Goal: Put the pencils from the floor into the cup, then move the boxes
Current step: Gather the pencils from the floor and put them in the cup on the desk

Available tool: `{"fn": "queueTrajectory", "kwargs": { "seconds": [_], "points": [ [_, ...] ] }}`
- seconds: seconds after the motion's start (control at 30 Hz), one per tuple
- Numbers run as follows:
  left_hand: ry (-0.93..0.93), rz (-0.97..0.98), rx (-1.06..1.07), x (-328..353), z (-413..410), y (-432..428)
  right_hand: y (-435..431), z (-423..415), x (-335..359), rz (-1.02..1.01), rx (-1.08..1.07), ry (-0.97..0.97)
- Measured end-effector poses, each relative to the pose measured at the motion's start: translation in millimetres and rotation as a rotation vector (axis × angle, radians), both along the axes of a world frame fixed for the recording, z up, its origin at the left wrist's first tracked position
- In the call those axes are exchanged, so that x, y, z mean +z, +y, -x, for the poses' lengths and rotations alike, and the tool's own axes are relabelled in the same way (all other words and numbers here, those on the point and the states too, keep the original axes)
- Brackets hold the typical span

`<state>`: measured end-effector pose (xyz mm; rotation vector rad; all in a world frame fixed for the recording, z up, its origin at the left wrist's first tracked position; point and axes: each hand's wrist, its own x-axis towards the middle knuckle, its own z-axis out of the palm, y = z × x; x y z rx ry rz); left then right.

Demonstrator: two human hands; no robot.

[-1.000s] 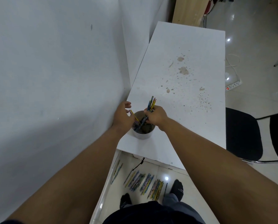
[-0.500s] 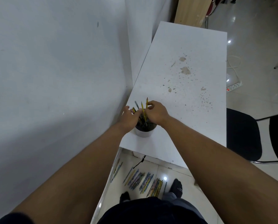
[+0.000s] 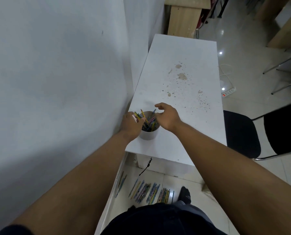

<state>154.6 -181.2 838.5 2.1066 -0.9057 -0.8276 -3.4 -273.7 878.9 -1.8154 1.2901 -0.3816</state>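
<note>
Pencils point(image 3: 147, 120) lean in the cup point(image 3: 149, 134) — left hand point(image 3: 130, 125) grasping its rim to steady it, right hand point(image 3: 166, 116) released just beside.

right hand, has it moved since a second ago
Yes. The right hand gripped pencils over the cup; it has since let go and shifted right of the rim, fingers open.

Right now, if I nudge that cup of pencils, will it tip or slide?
The cup looks tall and narrow, and the pencils lean unevenly above its rim, so a high nudge may tip it. Pushed low, it would probably slide on the smooth white table.
</note>
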Motion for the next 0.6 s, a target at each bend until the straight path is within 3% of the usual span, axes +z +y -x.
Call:
{"fn": "queueTrajectory", "kwargs": {
  "seconds": [0.2,0.6],
  "points": [
    [-0.191,0.057,-0.164,-1.1,12.2,37.1,50.3,39.1,-4.4,0.006,-0.122,-0.001],
    [-0.148,-0.011,-0.311,-18.4,63.1,113.2,145.8,129.2,-29.4,-0.132,-0.252,0.011]
  ]
}}
